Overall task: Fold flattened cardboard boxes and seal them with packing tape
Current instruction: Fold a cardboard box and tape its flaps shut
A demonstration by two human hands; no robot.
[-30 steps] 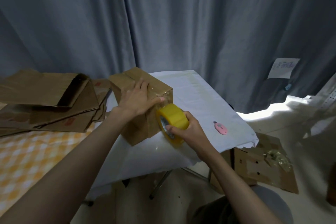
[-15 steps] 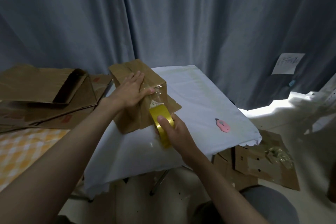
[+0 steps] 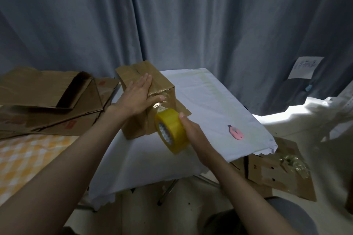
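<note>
Box (image 3: 152, 89) sits on counter (image 3: 210, 101). Left hand (image 3: 137, 95) lies flat, fingers spread, pressing tape down so it sticks. Right hand (image 3: 193, 131) grips yellow tape roll (image 3: 172, 131), pulling strip tight beside box.

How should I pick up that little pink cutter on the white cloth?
The pink cutter lies flat on the white cloth, alone, to the right of the box. Come from above and pinch its two long edges, probably at the wider rounded body, not the dark tip at its far-left end, where the blade may be. The right hand is nearest but holds the tape roll.
</note>
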